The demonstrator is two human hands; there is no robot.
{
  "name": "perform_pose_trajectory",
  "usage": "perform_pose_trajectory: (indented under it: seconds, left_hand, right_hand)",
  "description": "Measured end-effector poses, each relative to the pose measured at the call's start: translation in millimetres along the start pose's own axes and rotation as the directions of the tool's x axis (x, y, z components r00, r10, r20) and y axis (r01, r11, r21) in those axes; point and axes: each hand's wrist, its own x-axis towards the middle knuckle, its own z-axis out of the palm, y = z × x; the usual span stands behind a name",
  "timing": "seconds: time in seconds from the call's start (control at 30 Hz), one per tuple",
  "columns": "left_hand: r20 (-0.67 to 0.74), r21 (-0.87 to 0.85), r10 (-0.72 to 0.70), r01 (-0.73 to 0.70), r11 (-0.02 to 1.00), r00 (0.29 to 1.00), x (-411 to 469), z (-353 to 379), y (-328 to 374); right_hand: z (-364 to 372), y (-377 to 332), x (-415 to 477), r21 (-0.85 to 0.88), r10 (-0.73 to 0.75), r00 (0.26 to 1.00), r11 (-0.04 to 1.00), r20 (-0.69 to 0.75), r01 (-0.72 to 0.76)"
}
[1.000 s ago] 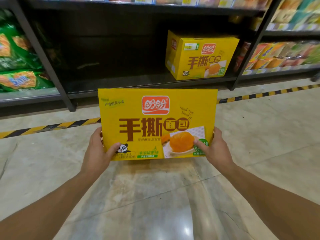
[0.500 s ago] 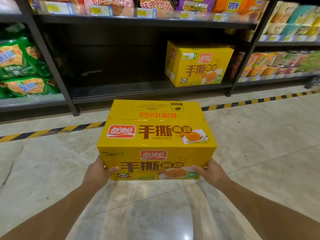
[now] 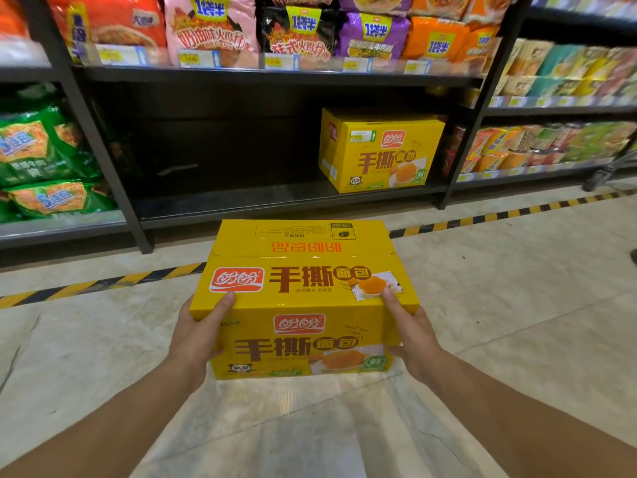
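**A:** In the head view, what do we have between our hands?

**B:** A yellow rectangular cardboard carton with brown lettering and a picture of orange bread. Our left hand grips its near left corner, with the thumb lying on the top face beside the red logo. Our right hand grips the near right corner, and its thumb rests on the top face at the bread picture. The rest of the fingers are hidden behind the carton's sides.

**A:** So both hands are closed round it?

**B:** Yes, one at each end, and the carton sits level with its printed front turned towards us.

**A:** What lies under our hands?

**B:** A pale glossy tiled floor, which shows a yellow reflection just below the carton.

**A:** And beyond them?

**B:** A yellow-and-black striped tape runs across the floor just past the carton's far edge. Behind it stands a black metal shelf. A second yellow cardboard carton of the same print rests there, ahead of our right hand and well apart from it.

**A:** Anything else?

**B:** Green plastic bags are stacked far to the left of our left hand. Bright noodle packets line the board high above both hands.
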Motion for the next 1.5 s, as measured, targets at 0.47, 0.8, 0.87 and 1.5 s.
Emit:
perform_pose_trajectory:
  seconds: [0.47,0.8,0.87,1.5]
  left_hand:
    - [-0.079,-0.036,0.066,-0.069,0.997,0.995,37.4,-11.1,52.9]
    - [-0.134,-0.074,0.146,-0.156,0.985,0.98,92.8,-67.2,138.2]
    - [-0.141,-0.071,0.15,-0.161,0.984,0.979,102.1,-76.0,157.5]
    - [-0.34,0.092,0.204,-0.184,0.979,0.918,202.6,-3.5,272.0]
  right_hand:
    - [55.4,-48.6,24.4,0.056,-0.118,0.992,0.991,-0.045,0.121]
    - [171.3,-108.2,42.7,0.052,-0.164,0.986,0.985,-0.031,0.165]
    - [190.2,-124.0,43.9,0.046,-0.169,0.985,0.984,-0.028,0.17]
    - [244.0,-233.2,211.8,0.029,-0.132,0.985,0.991,0.111,0.129]
